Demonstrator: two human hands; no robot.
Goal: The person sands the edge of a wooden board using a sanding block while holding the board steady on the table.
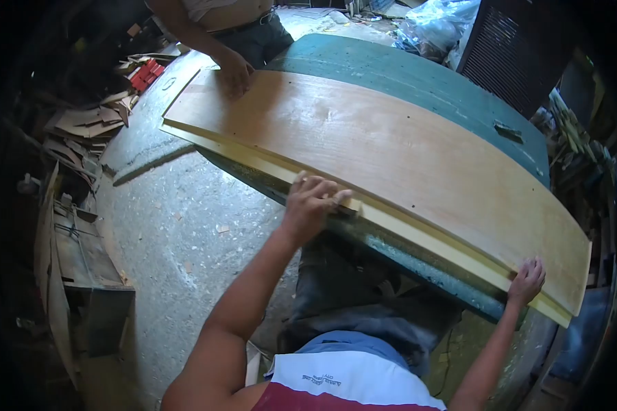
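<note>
A long wooden panel [363,144] with small dark holes lies across a green table. Beneath its near edge a yellowish wooden strip or lower board [425,236] sticks out along the length. My left hand [313,204] is closed over this near edge, left of the middle. By its thumb sits a small pale wooden piece [352,205]; whether the hand also grips that piece I cannot tell. Near the right end, my right hand [528,281] is closed on the same edge, fingertips on the panel's top. The undersides of both hands' grips are hidden.
Across the table, another person's hand [236,74] rests on the panel's far left end. The green table [363,58] shows behind, with a small dark object [508,131] on it. Wood scraps [92,123] and a red object [146,74] lie left; a louvred dark panel [497,48] stands behind.
</note>
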